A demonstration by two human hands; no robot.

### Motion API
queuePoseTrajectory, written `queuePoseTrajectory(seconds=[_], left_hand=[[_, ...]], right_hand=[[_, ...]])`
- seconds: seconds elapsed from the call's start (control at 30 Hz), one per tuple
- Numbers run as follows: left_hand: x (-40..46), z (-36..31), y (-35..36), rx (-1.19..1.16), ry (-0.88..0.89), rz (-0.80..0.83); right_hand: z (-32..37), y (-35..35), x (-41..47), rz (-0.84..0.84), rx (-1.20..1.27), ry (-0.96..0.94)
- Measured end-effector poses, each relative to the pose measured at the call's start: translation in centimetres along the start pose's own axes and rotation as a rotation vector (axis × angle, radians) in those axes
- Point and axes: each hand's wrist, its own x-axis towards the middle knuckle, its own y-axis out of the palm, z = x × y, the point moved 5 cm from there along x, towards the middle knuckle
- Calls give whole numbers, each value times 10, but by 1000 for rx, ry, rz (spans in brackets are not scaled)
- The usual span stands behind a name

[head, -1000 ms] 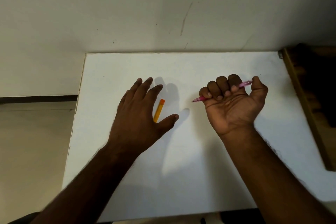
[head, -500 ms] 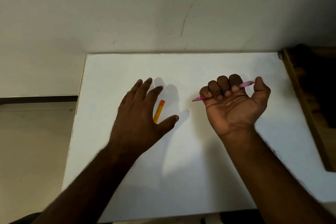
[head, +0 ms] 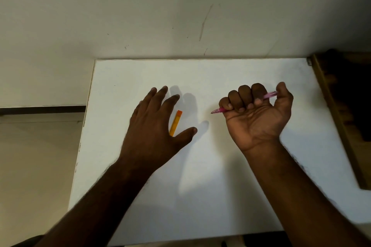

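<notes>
My right hand point(head: 258, 118) is turned palm up over the white table point(head: 230, 196), its fingers curled round a pink pen point(head: 218, 110) whose tip points left and whose other end sticks out by the thumb. My left hand point(head: 154, 130) hovers palm down with fingers straight and spread, holding nothing. A short orange pen cap point(head: 176, 121) lies on the table between that hand's index finger and thumb, its lower end hidden behind the hand.
A scuffed pale wall point(head: 180, 12) rises behind the table's far edge. A dark wooden frame point(head: 339, 118) runs along the table's right side. To the left the table ends above a beige floor point(head: 36, 166).
Both hands have stayed nearly still. My right thumb has lifted slightly away from the curled fingers; the pen remains in the same grip.
</notes>
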Motion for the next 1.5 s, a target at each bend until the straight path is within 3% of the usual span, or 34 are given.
queuePoseTrajectory(seconds=[1.5], left_hand=[[0,0,0,0,11,-12]], right_hand=[[0,0,1,-1,-35,23]])
